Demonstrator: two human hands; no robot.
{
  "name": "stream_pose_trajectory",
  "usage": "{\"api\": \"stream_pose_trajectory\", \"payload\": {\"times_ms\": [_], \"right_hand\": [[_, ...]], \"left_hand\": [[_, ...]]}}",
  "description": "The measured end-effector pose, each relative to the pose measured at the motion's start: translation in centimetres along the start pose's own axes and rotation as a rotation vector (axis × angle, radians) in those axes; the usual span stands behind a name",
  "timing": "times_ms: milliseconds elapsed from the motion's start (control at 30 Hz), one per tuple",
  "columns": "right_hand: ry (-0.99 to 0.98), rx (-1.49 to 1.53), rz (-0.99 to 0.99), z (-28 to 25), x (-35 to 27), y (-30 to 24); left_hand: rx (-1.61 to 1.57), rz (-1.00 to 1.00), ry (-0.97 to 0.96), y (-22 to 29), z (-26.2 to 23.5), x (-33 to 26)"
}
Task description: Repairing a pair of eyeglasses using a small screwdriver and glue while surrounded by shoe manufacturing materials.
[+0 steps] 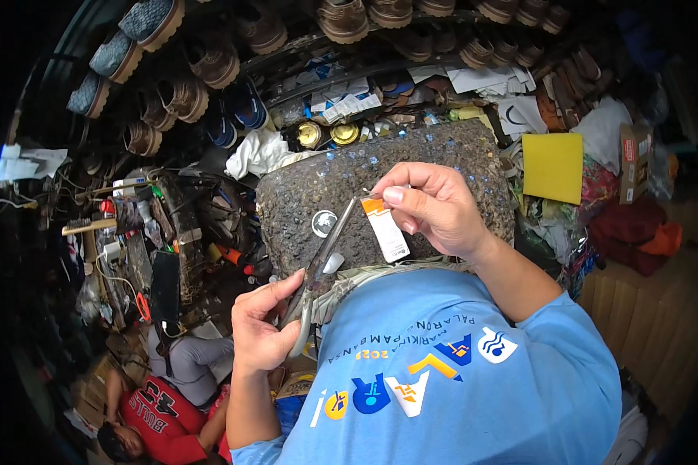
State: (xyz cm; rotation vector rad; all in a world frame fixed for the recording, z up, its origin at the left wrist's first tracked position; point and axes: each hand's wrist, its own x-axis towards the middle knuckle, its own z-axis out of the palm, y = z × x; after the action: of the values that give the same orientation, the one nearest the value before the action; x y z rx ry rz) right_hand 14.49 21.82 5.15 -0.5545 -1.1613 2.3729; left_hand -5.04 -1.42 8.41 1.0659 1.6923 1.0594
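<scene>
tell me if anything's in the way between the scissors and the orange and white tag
Nothing visible stands between them: the tips of the scissors, held in the left hand, lie beside the top of the orange and white tag. The right hand pinches at that end, right of the tips.

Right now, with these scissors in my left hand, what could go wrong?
The scissors in your left hand point toward your right hand, and their tips look close to it, so a slip might nick a finger. The small thing your right hand pinches could drop and be hard to spot on the rough, speckled dark block. The orange-and-white packet sits near the scissors and might get cut accidentally.
</scene>
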Motion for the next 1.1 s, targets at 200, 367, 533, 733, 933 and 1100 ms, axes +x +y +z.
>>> {"api": "stream_pose_trajectory", "payload": {"times_ms": [200, 367, 533, 733, 933, 1100], "right_hand": [[-0.004, 0.03, 0.032, -0.5, -0.3, 0.2], [-0.013, 0.146, -0.018, -0.1, -1.0, 0.1], [0.265, 0.206, -0.227, 0.3, -2.0, 0.6], [0.499, 0.083, -0.297, 0.6, -3.0, 0.8], [0.495, 0.02, -0.357, 0.0, -3.5, 0.4], [0.441, -0.047, -0.362, -0.9, -3.4, -0.2]], "left_hand": [[-0.115, -0.038, -0.039, -0.2, 0.3, 0.6], [-0.232, -0.037, -0.046, 1.4, 3.2, 1.7], [-0.388, -0.035, -0.141, 3.1, 7.8, 3.5], [-0.258, -0.044, -0.155, 4.3, 11.2, 6.5], [-0.201, -0.039, -0.178, 5.2, 13.0, 7.7], [-0.156, 0.075, -0.138, 4.8, 13.2, 8.1]]}}
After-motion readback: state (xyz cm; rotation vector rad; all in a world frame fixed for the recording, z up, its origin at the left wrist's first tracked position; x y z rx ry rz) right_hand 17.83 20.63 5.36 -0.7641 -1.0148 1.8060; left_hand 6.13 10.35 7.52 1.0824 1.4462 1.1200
